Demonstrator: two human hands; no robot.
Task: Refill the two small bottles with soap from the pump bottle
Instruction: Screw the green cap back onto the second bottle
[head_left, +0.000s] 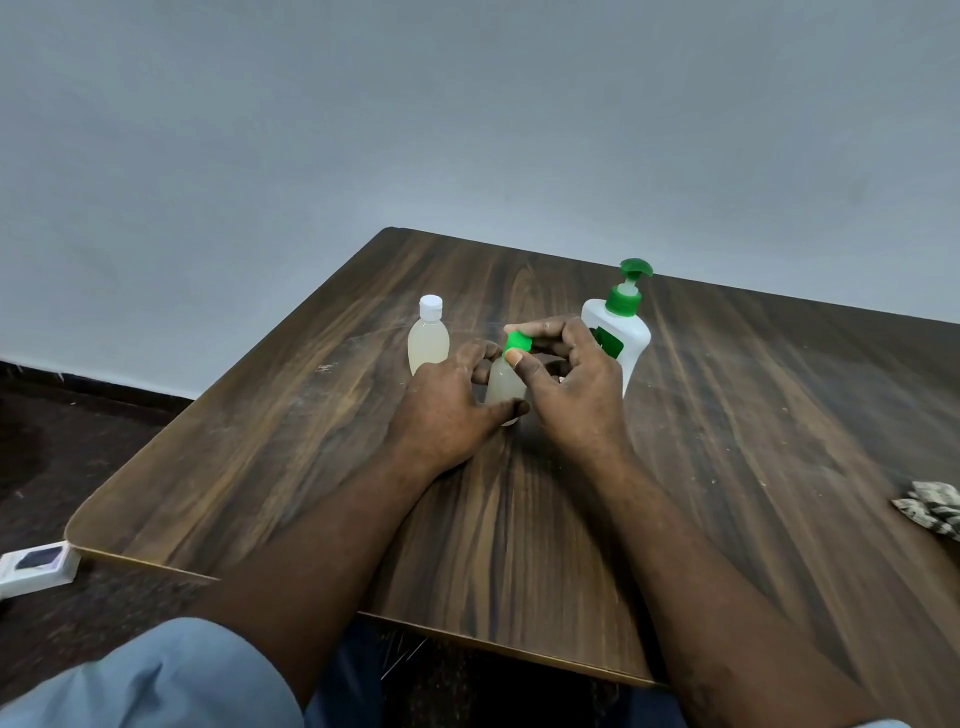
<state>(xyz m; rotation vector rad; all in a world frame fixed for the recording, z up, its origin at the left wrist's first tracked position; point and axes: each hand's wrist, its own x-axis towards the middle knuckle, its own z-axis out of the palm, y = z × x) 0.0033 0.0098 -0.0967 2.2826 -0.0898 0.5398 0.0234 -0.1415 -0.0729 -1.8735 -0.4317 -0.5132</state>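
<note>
Gripping small bottle (503, 387) with left hand (447, 410), upright on table (260, 441); pinching its green cap (518, 342) with right hand (571, 384).

pump bottle (635, 340) label (611, 341) illegible, no readable text

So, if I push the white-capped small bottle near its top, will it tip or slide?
Probably tip: the white-capped bottle stands tall and narrow. It looks nearly full of pale liquid, so it is likely fairly heavy for its size. Its smooth plastic may slide on the table if pushed low.
</note>
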